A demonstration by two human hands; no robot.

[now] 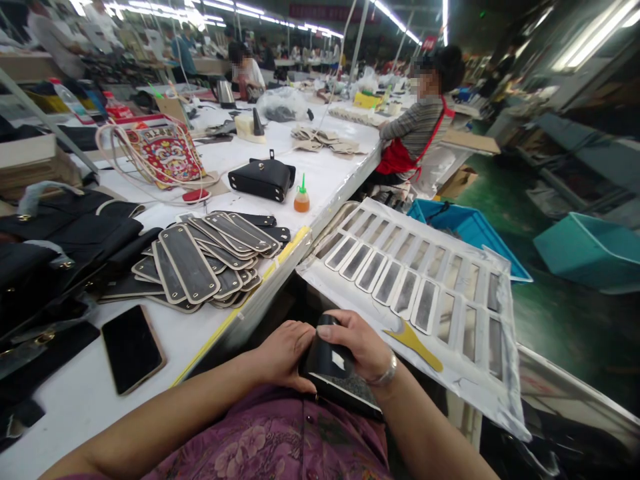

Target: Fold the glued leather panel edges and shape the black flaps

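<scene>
Close to my body, both hands hold a black leather bag piece (327, 360) with a curved flap and a small white patch. My left hand (285, 353) is closed on its left edge, fingers on top and thumb low. From the right, my right hand (357, 343) grips the upper edge, thumb across the front. To its right lies a yellow spatula-shaped tool (417, 343) on a white slotted board (460, 377). Several grey strips with pale borders (387, 283) sit in that board. The underside of the bag piece is hidden.
On the white table, left, are a pile of black strips with eyelets (187, 263), a phone (133, 348), a black bag (263, 179), a glue bottle (301, 199) and black bags (65, 233). Blue bins (473, 227) stand right. A co-worker (417, 127) sits beyond.
</scene>
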